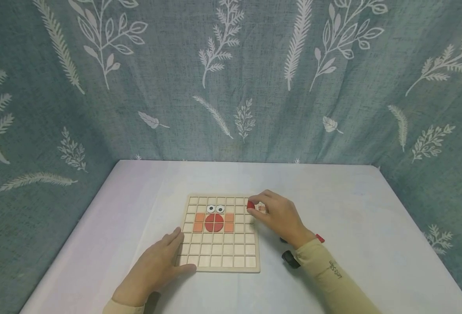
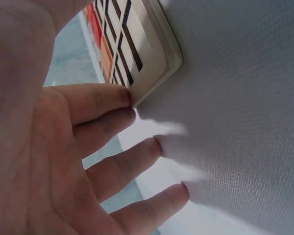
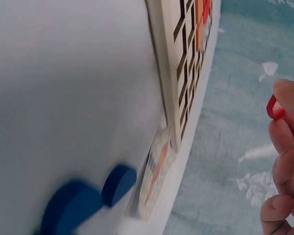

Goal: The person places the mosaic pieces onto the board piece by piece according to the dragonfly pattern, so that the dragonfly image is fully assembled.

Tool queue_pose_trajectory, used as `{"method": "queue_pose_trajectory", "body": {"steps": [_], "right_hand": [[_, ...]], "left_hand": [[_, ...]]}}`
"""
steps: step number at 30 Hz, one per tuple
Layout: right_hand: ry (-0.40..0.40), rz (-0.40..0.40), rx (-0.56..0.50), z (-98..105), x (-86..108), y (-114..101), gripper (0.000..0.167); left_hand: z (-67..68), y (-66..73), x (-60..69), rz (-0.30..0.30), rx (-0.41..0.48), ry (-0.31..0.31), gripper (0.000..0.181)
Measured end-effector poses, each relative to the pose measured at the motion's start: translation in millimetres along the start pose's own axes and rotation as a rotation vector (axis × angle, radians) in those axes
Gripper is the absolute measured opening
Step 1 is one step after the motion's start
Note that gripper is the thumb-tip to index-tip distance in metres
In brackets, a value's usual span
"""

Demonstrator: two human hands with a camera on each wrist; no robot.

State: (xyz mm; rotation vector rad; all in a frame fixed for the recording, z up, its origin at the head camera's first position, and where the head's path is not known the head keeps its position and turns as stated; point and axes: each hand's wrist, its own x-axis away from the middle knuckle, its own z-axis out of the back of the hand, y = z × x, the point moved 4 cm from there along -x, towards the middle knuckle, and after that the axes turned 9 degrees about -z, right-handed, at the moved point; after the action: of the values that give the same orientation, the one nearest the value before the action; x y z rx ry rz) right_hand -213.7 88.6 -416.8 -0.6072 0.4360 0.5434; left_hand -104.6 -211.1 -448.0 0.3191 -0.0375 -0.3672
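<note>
Apparently lifted, right hand (image 1: pixel 278 214) pinches red piece (image 1: pixel 250 205); left hand (image 1: pixel 156 264), fingers spread, touches left edge of grid board (image 1: pixel 217 249).

And beyond the right hand (image 1: pixel 279 216) hangs teal curtain (image 1: pixel 264 56), white leaf prints (image 1: pixel 330 124) everywhere; beneath that hand, white cloth (image 1: pixel 340 196)!
</note>
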Motion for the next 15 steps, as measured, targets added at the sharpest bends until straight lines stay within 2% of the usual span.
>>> {"method": "queue_pose_trajectory", "body": {"steps": [4,8,15], "right_hand": [[-0.039,0.003,0.0,-9.6,-4.4,-7.2,0.023],[-0.115,-0.011,0.035,-21.1,-7.5,-12.1,0.022],[-0.322,-0.099,0.097,-41.7,-8.2,-14.9,0.021]], "left_hand": [[0.0,0.1,0.0,0.004,0.002,-0.004,0.099],[-0.7,-0.7,0.4,0.006,0.003,-0.001,0.1],[-0.7,-0.4,0.0,-0.002,0.001,0.007,0.098]]}}
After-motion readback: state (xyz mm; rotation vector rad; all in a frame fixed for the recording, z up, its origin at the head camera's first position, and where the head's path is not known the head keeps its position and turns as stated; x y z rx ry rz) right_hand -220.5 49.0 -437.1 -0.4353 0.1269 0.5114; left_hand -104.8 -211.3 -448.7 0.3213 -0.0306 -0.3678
